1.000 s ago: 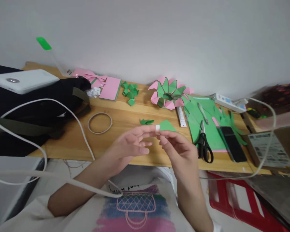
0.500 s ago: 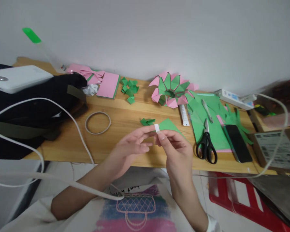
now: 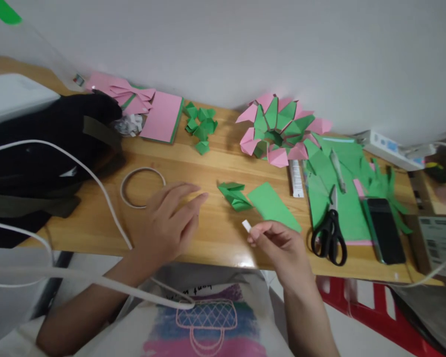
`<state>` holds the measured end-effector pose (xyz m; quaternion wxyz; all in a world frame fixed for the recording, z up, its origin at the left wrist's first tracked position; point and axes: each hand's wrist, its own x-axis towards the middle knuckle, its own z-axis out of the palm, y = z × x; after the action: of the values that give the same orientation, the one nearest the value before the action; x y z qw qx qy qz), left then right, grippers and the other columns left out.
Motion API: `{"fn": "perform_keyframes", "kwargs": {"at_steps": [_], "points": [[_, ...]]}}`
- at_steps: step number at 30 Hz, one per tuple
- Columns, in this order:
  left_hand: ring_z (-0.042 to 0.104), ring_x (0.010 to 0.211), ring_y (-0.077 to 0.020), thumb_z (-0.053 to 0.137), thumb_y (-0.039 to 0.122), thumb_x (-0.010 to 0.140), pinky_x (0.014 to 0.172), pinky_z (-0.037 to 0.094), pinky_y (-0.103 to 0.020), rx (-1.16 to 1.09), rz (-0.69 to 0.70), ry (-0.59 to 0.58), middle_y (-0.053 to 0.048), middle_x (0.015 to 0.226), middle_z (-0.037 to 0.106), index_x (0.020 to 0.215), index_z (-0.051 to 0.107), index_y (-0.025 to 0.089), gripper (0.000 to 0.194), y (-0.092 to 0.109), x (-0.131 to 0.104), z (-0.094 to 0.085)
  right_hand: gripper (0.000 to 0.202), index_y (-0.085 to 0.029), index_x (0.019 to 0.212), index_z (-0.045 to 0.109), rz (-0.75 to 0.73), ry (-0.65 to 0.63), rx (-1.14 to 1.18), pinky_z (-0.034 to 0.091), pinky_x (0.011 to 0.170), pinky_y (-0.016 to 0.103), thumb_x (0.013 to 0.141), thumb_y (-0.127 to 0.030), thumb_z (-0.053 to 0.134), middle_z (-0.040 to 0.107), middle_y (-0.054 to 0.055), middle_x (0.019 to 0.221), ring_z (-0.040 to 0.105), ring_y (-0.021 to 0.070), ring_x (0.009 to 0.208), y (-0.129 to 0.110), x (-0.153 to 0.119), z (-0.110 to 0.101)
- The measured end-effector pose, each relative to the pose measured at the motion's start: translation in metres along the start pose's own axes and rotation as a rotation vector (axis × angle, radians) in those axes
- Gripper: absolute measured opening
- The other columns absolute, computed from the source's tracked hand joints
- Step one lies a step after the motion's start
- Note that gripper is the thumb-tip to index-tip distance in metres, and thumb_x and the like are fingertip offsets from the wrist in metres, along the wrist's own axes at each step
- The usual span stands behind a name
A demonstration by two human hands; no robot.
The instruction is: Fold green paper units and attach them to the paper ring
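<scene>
Between the thumb and forefinger of my right hand (image 3: 280, 248) is a small white strip (image 3: 247, 226), perhaps tape or paper. My left hand (image 3: 174, 218) hovers over the table with its fingers apart and nothing in them, close to a roll of tape (image 3: 123, 191) that lies flat. Just beyond the hands rest a folded green paper piece (image 3: 235, 196) and a flat green paper rectangle (image 3: 273, 203). Farther back sits a ring of pink and green folded paper (image 3: 271, 116), and left of it a cluster of small green folded pieces (image 3: 204, 128).
Black-handled scissors (image 3: 330, 235), a craft knife (image 3: 338, 171) and a phone (image 3: 385, 230) lie on green sheets (image 3: 351, 208) at right. A white tube (image 3: 296, 178) is beside them. Pink paper (image 3: 163, 116) lies at back left, near a black bag (image 3: 52, 148). A white cable (image 3: 107, 193) crosses the left side.
My left hand has let go of the white strip and moved left toward the tape roll. My right hand keeps the strip and has moved slightly right and down. The view has shifted.
</scene>
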<state>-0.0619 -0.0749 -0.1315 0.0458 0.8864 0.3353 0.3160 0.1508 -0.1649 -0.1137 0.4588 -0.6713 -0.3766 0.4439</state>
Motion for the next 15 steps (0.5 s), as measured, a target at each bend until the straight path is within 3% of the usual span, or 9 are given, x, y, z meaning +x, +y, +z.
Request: {"fn": "perform_keyframes", "kwargs": {"at_steps": [3, 6, 9, 12, 15], "points": [[0.062, 0.105, -0.0244, 0.051, 0.009, 0.090, 0.091, 0.051, -0.041, -0.094, 0.044, -0.141, -0.011, 0.112, 0.067, 0.108, 0.062, 0.014, 0.022, 0.001, 0.010, 0.003, 0.014, -0.020, 0.077, 0.068, -0.043, 0.134, -0.051, 0.047, 0.063, 0.025, 0.080, -0.034, 0.069, 0.069, 0.000, 0.072, 0.059, 0.0129, 0.065, 0.002, 0.014, -0.010], [0.063, 0.105, -0.0249, 0.049, 0.013, 0.093, 0.091, 0.053, -0.040, -0.194, 0.096, -0.308, -0.012, 0.112, 0.068, 0.108, 0.064, 0.011, 0.022, 0.007, 0.020, 0.010, 0.010, -0.022, 0.089, 0.066, -0.186, 0.219, -0.215, 0.048, 0.068, 0.026, 0.084, -0.030, 0.067, 0.070, 0.001, 0.082, 0.062, 0.0139, 0.073, 0.002, 0.030, -0.016], [0.062, 0.108, -0.0275, 0.048, 0.015, 0.094, 0.091, 0.054, -0.043, -0.212, 0.123, -0.351, -0.016, 0.116, 0.066, 0.112, 0.063, 0.008, 0.025, 0.008, 0.026, 0.016, 0.013, -0.023, 0.099, 0.061, -0.335, 0.119, -0.349, 0.052, 0.072, 0.028, 0.087, -0.025, 0.062, 0.071, 0.001, 0.088, 0.066, 0.0155, 0.080, 0.001, 0.041, -0.018], [0.063, 0.106, -0.0278, 0.046, 0.016, 0.094, 0.089, 0.055, -0.043, -0.177, 0.168, -0.333, -0.017, 0.117, 0.065, 0.114, 0.063, 0.008, 0.027, 0.005, 0.029, 0.019, 0.019, -0.024, 0.107, 0.056, -0.379, 0.001, -0.411, 0.053, 0.074, 0.029, 0.088, -0.022, 0.059, 0.072, 0.002, 0.091, 0.068, 0.0157, 0.082, 0.003, 0.045, -0.017], [0.063, 0.105, -0.0279, 0.046, 0.015, 0.094, 0.089, 0.055, -0.043, -0.136, 0.237, -0.320, -0.016, 0.116, 0.066, 0.111, 0.065, 0.011, 0.025, 0.002, 0.033, 0.021, 0.024, -0.024, 0.112, 0.054, -0.402, -0.020, -0.432, 0.053, 0.075, 0.029, 0.088, -0.020, 0.059, 0.071, 0.002, 0.094, 0.068, 0.0155, 0.085, 0.007, 0.044, -0.016]]}}
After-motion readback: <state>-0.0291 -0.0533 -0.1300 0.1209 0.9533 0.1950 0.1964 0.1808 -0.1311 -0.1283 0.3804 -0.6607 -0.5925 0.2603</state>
